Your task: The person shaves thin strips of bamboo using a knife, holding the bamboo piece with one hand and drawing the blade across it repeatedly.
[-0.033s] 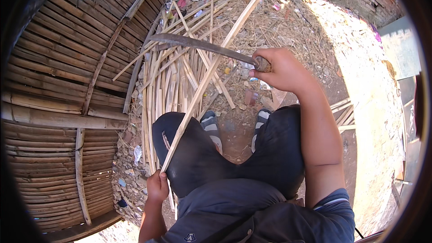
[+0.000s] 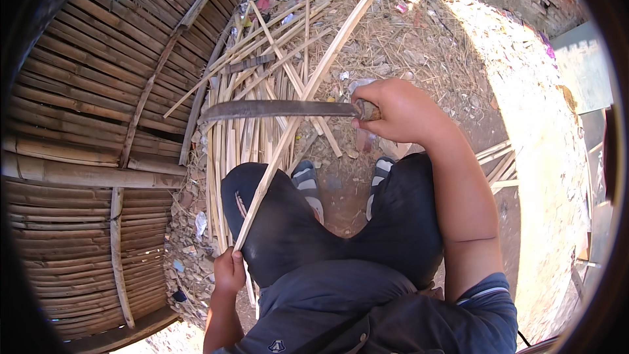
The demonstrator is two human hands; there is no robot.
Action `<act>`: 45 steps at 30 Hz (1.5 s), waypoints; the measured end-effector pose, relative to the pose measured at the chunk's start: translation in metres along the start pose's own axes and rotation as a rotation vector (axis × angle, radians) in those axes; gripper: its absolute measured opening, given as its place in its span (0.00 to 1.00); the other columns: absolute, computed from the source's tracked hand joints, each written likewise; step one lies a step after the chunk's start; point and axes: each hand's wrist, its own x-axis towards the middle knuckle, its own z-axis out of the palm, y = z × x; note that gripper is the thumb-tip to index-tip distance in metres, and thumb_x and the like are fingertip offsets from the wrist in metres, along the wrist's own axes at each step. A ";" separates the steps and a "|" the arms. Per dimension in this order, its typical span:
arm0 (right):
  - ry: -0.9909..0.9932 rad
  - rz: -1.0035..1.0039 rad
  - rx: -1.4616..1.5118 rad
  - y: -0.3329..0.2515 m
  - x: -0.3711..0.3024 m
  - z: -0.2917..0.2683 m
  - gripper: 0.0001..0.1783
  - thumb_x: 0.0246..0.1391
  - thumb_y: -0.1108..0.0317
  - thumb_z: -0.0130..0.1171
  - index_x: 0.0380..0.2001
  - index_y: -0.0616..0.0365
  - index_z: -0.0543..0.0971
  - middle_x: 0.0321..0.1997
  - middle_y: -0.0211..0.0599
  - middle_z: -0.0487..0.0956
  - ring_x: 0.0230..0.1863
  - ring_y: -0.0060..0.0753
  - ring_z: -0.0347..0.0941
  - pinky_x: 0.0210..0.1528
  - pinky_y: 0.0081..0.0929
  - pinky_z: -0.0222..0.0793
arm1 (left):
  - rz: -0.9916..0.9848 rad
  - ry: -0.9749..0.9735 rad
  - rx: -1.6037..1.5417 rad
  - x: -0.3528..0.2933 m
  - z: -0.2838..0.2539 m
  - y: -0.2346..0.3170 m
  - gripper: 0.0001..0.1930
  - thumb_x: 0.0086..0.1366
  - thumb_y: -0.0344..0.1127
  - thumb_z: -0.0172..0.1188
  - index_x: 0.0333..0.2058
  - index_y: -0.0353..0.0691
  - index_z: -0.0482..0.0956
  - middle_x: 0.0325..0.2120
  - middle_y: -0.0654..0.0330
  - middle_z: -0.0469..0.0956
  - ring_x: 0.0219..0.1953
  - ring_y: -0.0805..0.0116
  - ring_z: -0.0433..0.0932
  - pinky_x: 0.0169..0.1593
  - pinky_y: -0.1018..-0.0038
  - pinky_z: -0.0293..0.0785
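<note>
My right hand (image 2: 396,111) is closed around the short handle of a machete (image 2: 275,109), its long dark blade pointing left. The blade lies across a long pale bamboo strip (image 2: 346,36), in front of it; whether the edge touches the strip I cannot tell. Low on the left, my left hand (image 2: 228,270) grips the near end of this strip beside my left knee. From there the strip slants up over the knee toward the far right. Beyond my knees, many similar strips (image 2: 246,134) lie in a pile, partly hidden by the blade.
A wall of bamboo slats (image 2: 72,92) rises on the left. My sandalled feet (image 2: 306,183) rest on dirt between the knees. Straw and litter (image 2: 419,46) cover the ground ahead. More pale strips (image 2: 503,167) lie to the right, near a sunlit patch.
The machete and my right hand have moved nearer to me and slightly left, and the blade now lies more level. My left hand and the bamboo strip stay nearly in place.
</note>
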 end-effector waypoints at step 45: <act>-0.105 0.057 0.070 0.015 0.012 0.010 0.20 0.54 0.55 0.75 0.43 0.57 0.84 0.35 0.52 0.85 0.41 0.58 0.83 0.45 0.46 0.76 | 0.012 0.144 0.231 -0.004 0.013 0.003 0.28 0.79 0.53 0.48 0.25 0.36 0.72 0.16 0.45 0.73 0.23 0.34 0.78 0.29 0.47 0.71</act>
